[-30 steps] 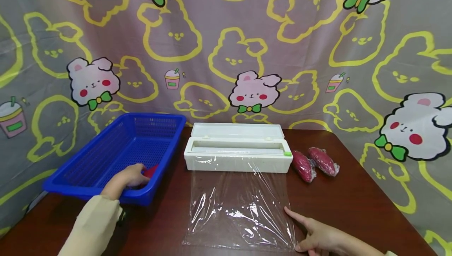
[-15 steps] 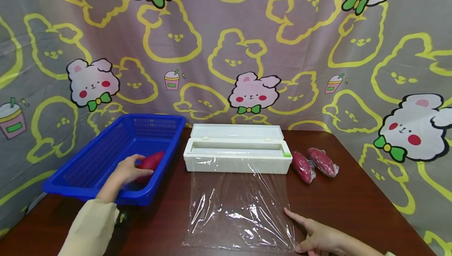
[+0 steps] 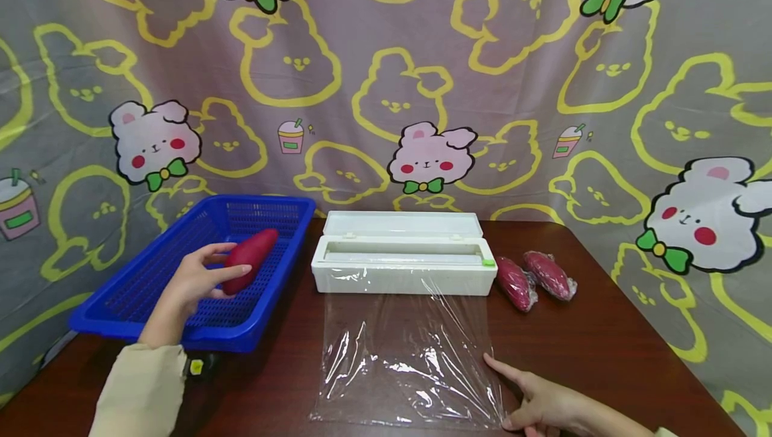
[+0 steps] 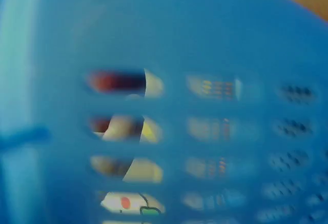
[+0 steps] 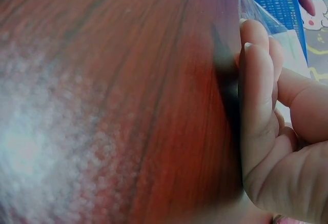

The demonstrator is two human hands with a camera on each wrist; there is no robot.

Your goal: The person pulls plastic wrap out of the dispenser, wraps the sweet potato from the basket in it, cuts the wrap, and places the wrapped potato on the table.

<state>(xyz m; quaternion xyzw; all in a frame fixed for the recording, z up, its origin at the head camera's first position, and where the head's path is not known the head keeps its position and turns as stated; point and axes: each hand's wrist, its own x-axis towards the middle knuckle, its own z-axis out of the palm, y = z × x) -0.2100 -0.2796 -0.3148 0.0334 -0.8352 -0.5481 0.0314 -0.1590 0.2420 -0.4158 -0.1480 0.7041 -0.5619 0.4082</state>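
Observation:
My left hand (image 3: 202, 276) grips a red sweet potato (image 3: 250, 259) between thumb and fingers, above the blue basket (image 3: 265, 320). A sheet of cling film (image 3: 410, 356) stretches toward me from the white film dispenser box (image 3: 404, 281) and lies over the table. At its near right corner my right hand (image 3: 539, 403) holds the film, thumb at the corner and forefinger stretched along the side edge. In the right wrist view that hand (image 5: 277, 106) rests on its side on the wood, the film rising beyond its fingertips. The basket wall (image 4: 154, 34) fills the left wrist view.
Two film-wrapped sweet potatoes (image 3: 515, 284) lie on the brown table (image 3: 579, 350), right of the dispenser. The dispenser's lid (image 3: 403, 224) is tipped back, showing the roll inside. A patterned curtain (image 3: 362, 75) hangs behind the table.
My left hand has lifted the sweet potato up from the bottom of the basket, so more of it shows. The right hand and the film stay in place.

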